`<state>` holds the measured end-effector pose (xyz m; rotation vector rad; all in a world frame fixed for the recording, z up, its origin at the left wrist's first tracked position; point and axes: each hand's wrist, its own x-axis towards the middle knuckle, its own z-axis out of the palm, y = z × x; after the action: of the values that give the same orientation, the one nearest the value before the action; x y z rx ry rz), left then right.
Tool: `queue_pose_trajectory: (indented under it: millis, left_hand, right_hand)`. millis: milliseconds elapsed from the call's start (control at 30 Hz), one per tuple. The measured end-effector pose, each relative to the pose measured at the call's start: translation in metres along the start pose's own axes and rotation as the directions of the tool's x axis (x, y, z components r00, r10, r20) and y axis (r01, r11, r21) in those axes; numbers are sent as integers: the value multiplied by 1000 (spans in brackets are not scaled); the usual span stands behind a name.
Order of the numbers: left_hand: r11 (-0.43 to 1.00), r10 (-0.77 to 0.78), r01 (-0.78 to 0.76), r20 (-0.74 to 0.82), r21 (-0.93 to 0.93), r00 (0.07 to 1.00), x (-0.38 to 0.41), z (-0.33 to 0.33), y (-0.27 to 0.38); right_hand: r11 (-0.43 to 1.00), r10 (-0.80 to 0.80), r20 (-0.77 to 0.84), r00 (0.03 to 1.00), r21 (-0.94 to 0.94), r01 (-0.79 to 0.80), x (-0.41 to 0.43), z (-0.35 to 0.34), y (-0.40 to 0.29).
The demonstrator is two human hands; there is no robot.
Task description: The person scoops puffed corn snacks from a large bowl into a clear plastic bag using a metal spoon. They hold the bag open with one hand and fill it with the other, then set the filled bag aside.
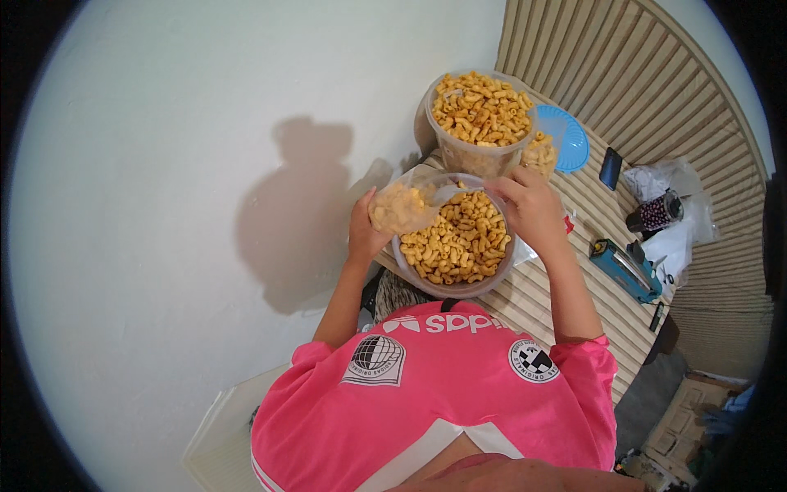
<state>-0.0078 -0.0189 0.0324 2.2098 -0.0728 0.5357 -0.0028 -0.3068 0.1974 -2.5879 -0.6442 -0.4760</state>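
Observation:
My left hand (363, 232) grips a clear plastic bag (403, 206) partly filled with macaroni-shaped snacks, its mouth tilted to the right. My right hand (530, 200) holds the handle of a pale plastic spoon (454, 192), which points toward the bag's mouth. Under both hands is a round plastic tub (442, 291) holding seasoned macaroni pieces (458, 243). Beyond it stands a taller translucent tub (473, 157), heaped with the same macaroni (482, 107). Just behind my right hand, a second filled clear bag (541, 154) rests against the tall tub.
On the striped cover (590, 209) are a blue round lid (569, 138), a phone (610, 168), a dark patterned tumbler (655, 212), white plastic bags (673, 237), scissors (666, 278) and a teal impulse sealer (626, 270). A pale wall (184, 184) rises along the left.

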Motion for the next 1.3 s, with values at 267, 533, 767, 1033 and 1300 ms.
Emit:
queue_pose_trajectory:
  millis: [267, 533, 767, 1033, 1300]
  left_hand:
    - [996, -92, 92, 2, -3, 996, -10, 6, -12]
    - [978, -202, 199, -30, -68, 979, -21, 14, -22]
    - [976, -199, 197, -10, -94, 980, -23, 12, -22]
    - [987, -159, 159, 29, -4, 987, -26, 10, -23]
    - [991, -131, 131, 25, 35, 991, -32, 9, -30]
  right_hand:
    - [901, 319, -74, 945, 334, -278, -22, 4, 24]
    - [815, 536, 47, 843, 230, -531, -113, 100, 86]
    - [472, 738, 232, 633, 492, -731, -131, 111, 82]
    - [680, 675, 45, 736, 351, -644, -122, 117, 77]
    - [683, 647, 28, 762, 424, -596, -131, 164, 74]
